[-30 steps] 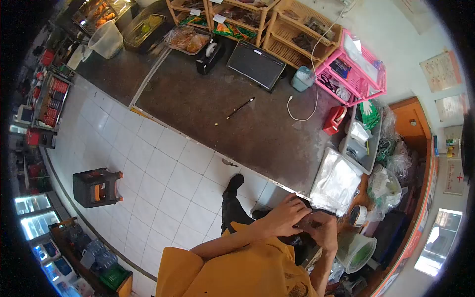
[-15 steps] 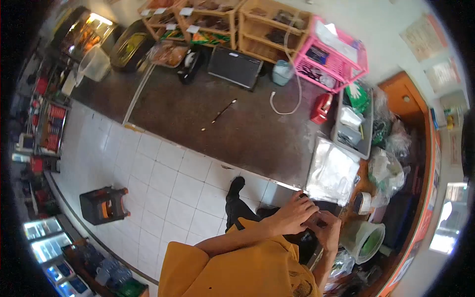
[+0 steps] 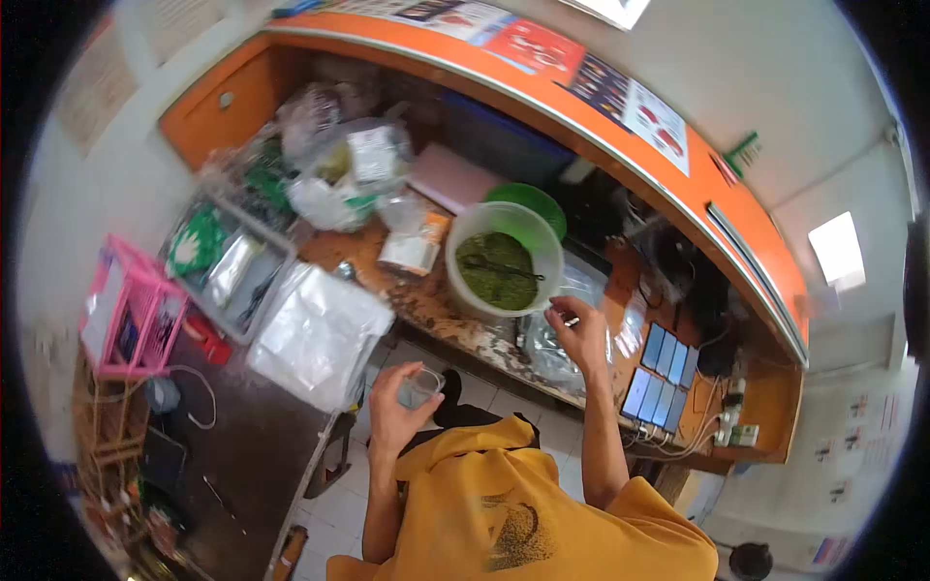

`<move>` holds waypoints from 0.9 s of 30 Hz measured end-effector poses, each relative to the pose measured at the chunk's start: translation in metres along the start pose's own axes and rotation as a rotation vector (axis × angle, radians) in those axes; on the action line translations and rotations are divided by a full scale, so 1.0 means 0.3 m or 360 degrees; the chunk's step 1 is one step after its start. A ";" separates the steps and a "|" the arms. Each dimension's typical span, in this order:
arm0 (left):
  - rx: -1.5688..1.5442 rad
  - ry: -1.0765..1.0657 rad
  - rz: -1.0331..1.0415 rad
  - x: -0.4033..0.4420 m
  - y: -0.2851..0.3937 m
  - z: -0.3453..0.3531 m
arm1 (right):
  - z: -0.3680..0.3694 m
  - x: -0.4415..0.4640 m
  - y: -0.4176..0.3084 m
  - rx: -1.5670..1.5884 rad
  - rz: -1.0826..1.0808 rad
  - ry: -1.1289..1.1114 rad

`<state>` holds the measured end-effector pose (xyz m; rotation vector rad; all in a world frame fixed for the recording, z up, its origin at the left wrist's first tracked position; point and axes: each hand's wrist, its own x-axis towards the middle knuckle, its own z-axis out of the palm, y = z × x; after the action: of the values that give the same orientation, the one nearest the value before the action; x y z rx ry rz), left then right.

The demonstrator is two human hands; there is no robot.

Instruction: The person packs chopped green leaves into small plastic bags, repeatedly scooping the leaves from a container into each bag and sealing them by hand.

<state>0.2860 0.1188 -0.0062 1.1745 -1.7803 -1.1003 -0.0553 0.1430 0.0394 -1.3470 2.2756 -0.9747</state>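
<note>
In my left hand (image 3: 395, 412) is a small clear plastic cup (image 3: 420, 387), held between thumb and fingers above the gap between the dark table and the wooden counter. My right hand (image 3: 578, 334) is raised at the right edge of a large white bucket (image 3: 458, 281), its thumb and fingers curved together; whether anything small is between them cannot be made out. Green chopped contents (image 3: 489, 286) fill part of the bucket, and a dark-handled utensil (image 3: 504, 269) lies in them. A green lid or bowl (image 3: 542, 206) sits behind the bucket.
A stack of clear plastic bags (image 3: 315, 334) lies at the left, beside a grey tray (image 3: 281, 254) and a pink basket (image 3: 124, 320). Several phones (image 3: 662, 378) with cables stand at the right. An orange-edged shelf (image 3: 697, 232) arches over the wooden counter (image 3: 417, 298).
The view has swung right, from the dark table to the wooden counter. My hands, earlier close together, are now apart, and the clear cup shows in my left hand.
</note>
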 end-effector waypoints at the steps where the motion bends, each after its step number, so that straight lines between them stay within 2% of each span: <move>1: -0.0017 -0.0033 -0.0044 0.039 0.018 0.037 | -0.008 0.055 0.061 -0.0017 -0.0024 -0.0009; 3: -0.0049 -0.0105 -0.0038 0.100 0.071 0.079 | 0.015 0.144 0.143 -0.0040 -0.0098 -0.0047; 5: -0.0063 -0.0146 -0.0030 0.171 0.096 0.118 | 0.139 0.266 0.222 -0.0104 -0.0265 -0.0156; 7: -0.0071 -0.0178 -0.0012 0.232 0.109 0.146 | 0.256 0.382 0.245 -0.0444 -0.0515 -0.0208; 10: -0.0107 -0.0178 -0.0079 0.304 0.138 0.144 | 0.513 0.521 0.411 -0.1082 -0.0563 -0.0326; 13: -0.0099 -0.0119 -0.0123 0.342 0.118 0.096 | 0.548 0.549 0.404 -0.1227 -0.0756 -0.0336; 16: -0.0142 -0.0048 -0.0289 0.366 0.063 0.039 | 0.555 0.568 0.396 -0.0812 -0.0363 -0.0592; 19: -0.0259 -0.0141 -0.0356 0.442 0.035 0.006 | 0.543 0.483 0.318 -0.0697 -0.0465 -0.0716; 20: -0.0271 -0.0162 -0.0325 0.474 0.034 -0.001 | 0.518 0.452 0.280 -0.0858 -0.0435 -0.0865; 23: -0.0286 -0.0248 -0.0262 0.556 0.023 -0.009 | 0.357 0.357 0.168 -0.0600 -0.0288 -0.0945; 24: -0.0276 -0.0285 -0.0241 0.591 0.010 -0.006 | 0.311 0.350 0.162 -0.0465 -0.0347 -0.0966; 27: -0.0243 -0.0389 -0.0147 0.694 0.019 0.023 | 0.202 0.354 0.161 -0.0079 0.0086 -0.1082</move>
<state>0.2112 -0.0740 0.0196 1.0759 -1.7990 -1.4607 -0.1048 0.0433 -0.0307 -1.3593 1.8037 -0.3533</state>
